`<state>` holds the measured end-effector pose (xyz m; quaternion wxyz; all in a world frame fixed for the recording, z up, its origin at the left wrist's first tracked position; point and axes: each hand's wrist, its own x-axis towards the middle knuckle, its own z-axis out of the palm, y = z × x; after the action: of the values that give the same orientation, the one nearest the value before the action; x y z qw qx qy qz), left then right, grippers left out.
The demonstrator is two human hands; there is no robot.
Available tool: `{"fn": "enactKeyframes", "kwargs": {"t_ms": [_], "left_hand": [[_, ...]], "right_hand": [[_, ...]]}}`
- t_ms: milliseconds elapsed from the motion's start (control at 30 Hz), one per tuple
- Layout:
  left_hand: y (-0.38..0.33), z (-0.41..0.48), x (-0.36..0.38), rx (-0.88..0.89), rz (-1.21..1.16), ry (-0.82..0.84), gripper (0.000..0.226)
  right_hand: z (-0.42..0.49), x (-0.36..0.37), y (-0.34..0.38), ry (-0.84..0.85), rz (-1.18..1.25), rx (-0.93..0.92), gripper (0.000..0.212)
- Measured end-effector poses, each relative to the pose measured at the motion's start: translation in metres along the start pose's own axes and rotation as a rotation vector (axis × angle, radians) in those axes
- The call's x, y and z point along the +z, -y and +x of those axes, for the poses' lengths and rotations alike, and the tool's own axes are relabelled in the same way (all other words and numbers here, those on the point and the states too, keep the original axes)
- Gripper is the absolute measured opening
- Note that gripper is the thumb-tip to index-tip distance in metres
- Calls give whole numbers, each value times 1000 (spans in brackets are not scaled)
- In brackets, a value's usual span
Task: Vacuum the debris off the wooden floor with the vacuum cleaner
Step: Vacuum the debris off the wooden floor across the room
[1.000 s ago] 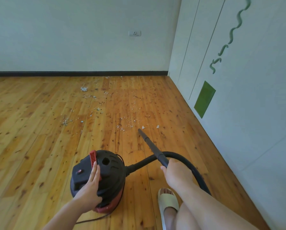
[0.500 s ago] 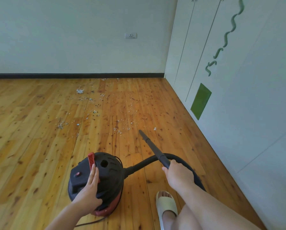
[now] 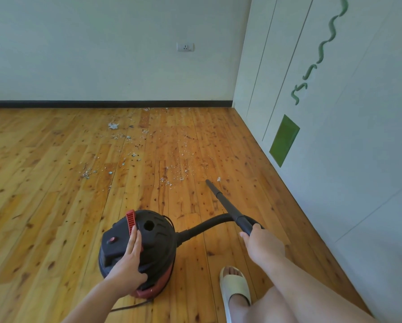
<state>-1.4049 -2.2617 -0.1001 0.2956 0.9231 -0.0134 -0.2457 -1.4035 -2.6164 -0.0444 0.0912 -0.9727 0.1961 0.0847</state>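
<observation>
The vacuum cleaner (image 3: 153, 248), a black drum with a red base, stands on the wooden floor (image 3: 44, 206) near the person, a little left of middle. The left hand (image 3: 127, 264) lies flat on its top, fingers straight and together, their tips against the red handle (image 3: 131, 221). A red button (image 3: 112, 240) sits just left of the fingers. A ribbed black hose (image 3: 202, 226) leaves the drum's right side and curves up to a black tube (image 3: 226, 203). The right hand (image 3: 263, 248) is wrapped round the near end of the tube, fingers curled about it. The tube slants away toward the far left, its open end low at the boards; whether it touches them I cannot tell. A single pale scrap (image 3: 218, 179) lies just right of that end.

The debris (image 3: 166, 180), pale crumbs and small grey-blue bits, is scattered beyond the tube's end, from mid-floor back to the black baseboard (image 3: 78, 103), with one larger crumpled piece (image 3: 113, 125) at the far left. A thin cord (image 3: 127, 307) trails from under the drum toward the near edge. A foot in a cream slipper (image 3: 235, 287) rests on the floor below the right arm. A white socket (image 3: 185, 47) is on the far wall. A white wardrobe (image 3: 358, 159) with a green panel (image 3: 284, 139) runs along the right.
</observation>
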Motion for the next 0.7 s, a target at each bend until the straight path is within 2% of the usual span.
{"fn": "enactKeyframes", "kwargs": {"t_ms": [700], "left_hand": [[-13, 19, 2, 12, -47, 9, 129]], "right_hand": [[-9, -8, -36, 7, 12, 109, 41]]}}
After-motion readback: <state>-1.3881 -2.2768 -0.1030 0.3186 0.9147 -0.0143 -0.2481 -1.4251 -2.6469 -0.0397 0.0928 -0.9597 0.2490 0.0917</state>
